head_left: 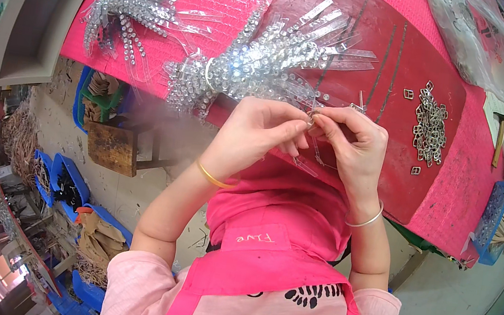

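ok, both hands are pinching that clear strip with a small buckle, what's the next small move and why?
Probably slide the small buckle further along the clear strip: the left hand and right hand meet fingertip to fingertip at the strip's top end, and the rest hangs free below.

single head view, looks steeply down, close over hands (306,136) at red worktable (453,192).
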